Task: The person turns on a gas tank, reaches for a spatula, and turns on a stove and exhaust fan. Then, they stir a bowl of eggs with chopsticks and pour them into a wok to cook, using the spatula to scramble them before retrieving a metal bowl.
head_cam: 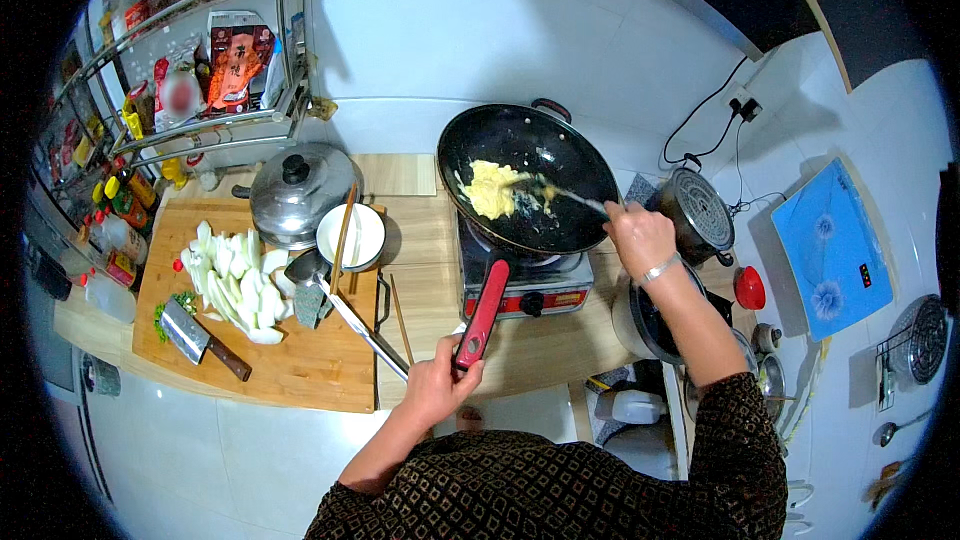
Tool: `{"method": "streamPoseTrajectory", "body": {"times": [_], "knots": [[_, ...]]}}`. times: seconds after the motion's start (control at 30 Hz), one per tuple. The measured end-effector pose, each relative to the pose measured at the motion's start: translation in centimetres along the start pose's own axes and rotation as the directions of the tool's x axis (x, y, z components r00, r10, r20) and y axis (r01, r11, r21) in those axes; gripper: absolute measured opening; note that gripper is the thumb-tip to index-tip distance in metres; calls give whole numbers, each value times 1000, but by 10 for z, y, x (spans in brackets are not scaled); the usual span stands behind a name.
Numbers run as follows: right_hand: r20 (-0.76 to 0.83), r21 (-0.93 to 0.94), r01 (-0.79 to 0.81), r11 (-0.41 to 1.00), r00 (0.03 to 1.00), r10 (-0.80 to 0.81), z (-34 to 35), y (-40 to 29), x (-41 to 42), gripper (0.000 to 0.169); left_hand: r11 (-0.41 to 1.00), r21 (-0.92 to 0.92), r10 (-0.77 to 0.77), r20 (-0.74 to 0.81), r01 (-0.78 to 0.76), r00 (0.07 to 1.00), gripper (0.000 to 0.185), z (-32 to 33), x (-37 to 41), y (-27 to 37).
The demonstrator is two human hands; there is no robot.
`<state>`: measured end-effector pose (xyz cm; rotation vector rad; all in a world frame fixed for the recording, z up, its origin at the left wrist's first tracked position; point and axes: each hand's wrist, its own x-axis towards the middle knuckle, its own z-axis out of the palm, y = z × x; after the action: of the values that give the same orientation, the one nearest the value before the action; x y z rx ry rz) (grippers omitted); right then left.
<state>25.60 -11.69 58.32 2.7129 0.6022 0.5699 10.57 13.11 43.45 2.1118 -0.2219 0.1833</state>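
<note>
A black wok (577, 165) sits tilted on a portable gas stove (525, 296). My left hand (441, 388) grips the end of its red handle (486, 307). In my right hand (642, 237) is the shaft of a metal spatula (581, 200), which slants down into the wok. Its head is partly hidden against the food. Yellow scrambled egg (489, 191) lies in a clump on the left side of the wok, with small bits scattered beside it.
Left, a wooden cutting board (322, 360) holds sliced pale vegetable (240, 281), chopped greens (161, 315) and a cleaver (191, 337). Chopsticks (345, 229) rest across a white bowl (364, 221), near a ladle (352, 315) and lidded pan (300, 195). Right stands a dark pot (694, 210).
</note>
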Motion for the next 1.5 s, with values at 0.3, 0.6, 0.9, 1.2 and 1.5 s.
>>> {"method": "streamPoseTrajectory", "body": {"times": [0.3, 0.6, 0.9, 1.2, 1.5], "knots": [[80, -6, 154, 988, 985, -153, 9, 6, -3, 25, 1000, 2, -24, -2, 24, 1000, 43, -3, -2, 2], [17, -2, 104, 995, 994, -103, -47, -5, -34, 16, 998, 15, -55, 21, 55, 998, 42, -4, 0, 4], [-102, 13, -104, 995, 989, 105, 25, -7, 11, 23, 999, 25, -30, 5, 30, 1000, 42, -3, -2, 1], [49, -39, 163, 986, 986, -161, 22, 2, 5, 16, 1000, 29, -5, -6, 5, 1000, 42, -3, 0, 2], [219, -143, 185, 972, 964, -152, -25, -4, -52, 25, 998, 53, 28, -20, -27, 999, 42, -1, -2, -2]]}}
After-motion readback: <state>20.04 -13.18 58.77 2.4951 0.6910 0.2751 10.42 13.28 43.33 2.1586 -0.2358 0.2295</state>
